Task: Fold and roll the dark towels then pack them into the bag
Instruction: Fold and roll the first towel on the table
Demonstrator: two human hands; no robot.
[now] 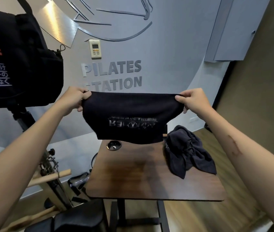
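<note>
A dark towel [131, 118] with pale printed lettering hangs spread in the air above the far edge of the wooden table [133, 178]. My left hand [73, 99] pinches its upper left corner. My right hand [192, 99] pinches its upper right corner. The towel's lower edge hangs just above the tabletop. A second dark towel [188, 151] lies crumpled on the table's right side. A black bag [20, 61] with white and orange print hangs at the upper left, above and left of my left hand.
A round grommet hole [114, 145] sits at the table's far left corner. Left of the table stand wooden bars [49, 178] and metal exercise gear. A grey wall with raised lettering and a wall controller [95, 48] rises behind the table. Black padding lies at the bottom.
</note>
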